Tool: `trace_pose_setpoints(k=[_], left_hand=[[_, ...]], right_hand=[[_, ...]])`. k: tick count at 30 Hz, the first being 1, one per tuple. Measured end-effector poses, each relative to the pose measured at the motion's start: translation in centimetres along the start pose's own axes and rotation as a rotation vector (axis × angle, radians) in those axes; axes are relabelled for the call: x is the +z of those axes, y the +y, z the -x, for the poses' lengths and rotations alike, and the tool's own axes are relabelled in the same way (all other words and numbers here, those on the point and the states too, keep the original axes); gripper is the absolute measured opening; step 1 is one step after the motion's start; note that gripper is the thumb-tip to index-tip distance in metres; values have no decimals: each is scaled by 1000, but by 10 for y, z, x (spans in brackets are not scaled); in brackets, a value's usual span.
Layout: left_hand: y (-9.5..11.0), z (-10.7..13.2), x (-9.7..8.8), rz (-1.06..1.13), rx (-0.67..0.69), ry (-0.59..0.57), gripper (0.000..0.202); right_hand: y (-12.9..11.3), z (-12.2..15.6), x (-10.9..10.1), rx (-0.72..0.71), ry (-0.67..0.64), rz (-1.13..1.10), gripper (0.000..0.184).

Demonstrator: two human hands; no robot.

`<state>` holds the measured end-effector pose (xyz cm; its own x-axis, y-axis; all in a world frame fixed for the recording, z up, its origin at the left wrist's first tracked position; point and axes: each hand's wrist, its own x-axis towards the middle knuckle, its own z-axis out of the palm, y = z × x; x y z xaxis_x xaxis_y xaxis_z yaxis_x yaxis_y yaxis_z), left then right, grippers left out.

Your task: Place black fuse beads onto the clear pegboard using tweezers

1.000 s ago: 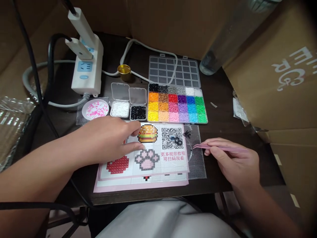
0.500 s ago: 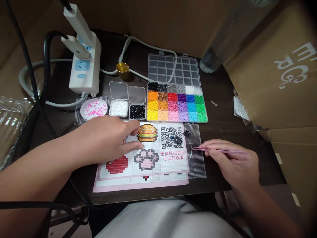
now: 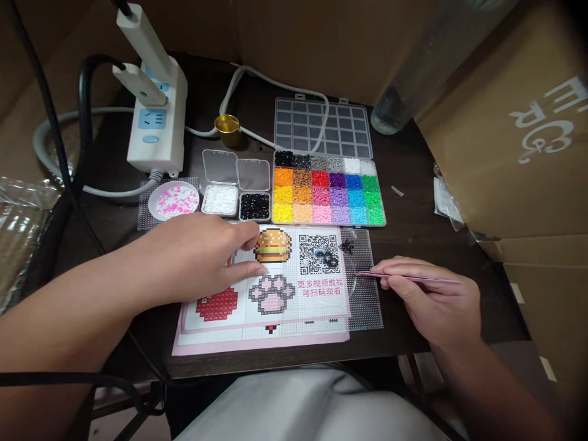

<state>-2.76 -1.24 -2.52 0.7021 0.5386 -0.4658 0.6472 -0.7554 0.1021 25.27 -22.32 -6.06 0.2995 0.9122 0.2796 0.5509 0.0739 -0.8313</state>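
My left hand [image 3: 197, 260] rests on a printed pattern sheet [image 3: 209, 326], thumb and forefinger apart by the burger picture [image 3: 272, 246]; the other fingers are partly hidden. Pink tweezers [image 3: 413, 279] are pinched in my right hand [image 3: 438, 300]. Their tips point left, over a clear pegboard [image 3: 367, 300] that overlaps the sheet's right side. Whether the tips hold a bead is too small to tell. Small heaps of black beads [image 3: 346, 246] lie on the pegboard, some over the QR code. A pink paw picture [image 3: 272, 294] shows below my left thumb.
Behind the sheet stands an open bead box [image 3: 329, 190] of many colours. Left of it are small boxes of white beads [image 3: 220, 200] and black beads [image 3: 255, 206], then a dish [image 3: 174, 201] of pink and white beads. A gold cup [image 3: 228, 130], power strip [image 3: 158, 135] and cables sit farther back.
The tweezers' tips have shifted slightly and look straighter from this view. Both hands stay nearly where they were.
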Motion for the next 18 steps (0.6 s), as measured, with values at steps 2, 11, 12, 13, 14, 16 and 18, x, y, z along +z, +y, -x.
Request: trace_pose_setpoints(k=[2, 11, 12, 13, 14, 16, 18], left_hand=[[0, 1, 1, -25, 0, 23, 53], [1, 3, 1, -57, 23, 58, 44], [0, 3, 1, -51, 24, 60, 43], [-1, 2, 2, -30, 26, 45, 44], [-2, 2, 2, -9, 23, 38, 46], [-4, 1, 3, 36, 24, 21, 48], [-6, 1, 4, 56, 21, 31, 47]], right_hand=[[0, 0, 0, 5, 3, 7, 37], [2, 1, 1, -1, 8, -7, 35], [2, 1, 1, 2, 8, -18, 35], [2, 0, 1, 6, 16, -30, 34], [2, 0, 1, 12, 28, -44, 33], [1, 0, 1, 33, 45, -74, 32], [1, 0, 1, 53, 52, -101, 31]])
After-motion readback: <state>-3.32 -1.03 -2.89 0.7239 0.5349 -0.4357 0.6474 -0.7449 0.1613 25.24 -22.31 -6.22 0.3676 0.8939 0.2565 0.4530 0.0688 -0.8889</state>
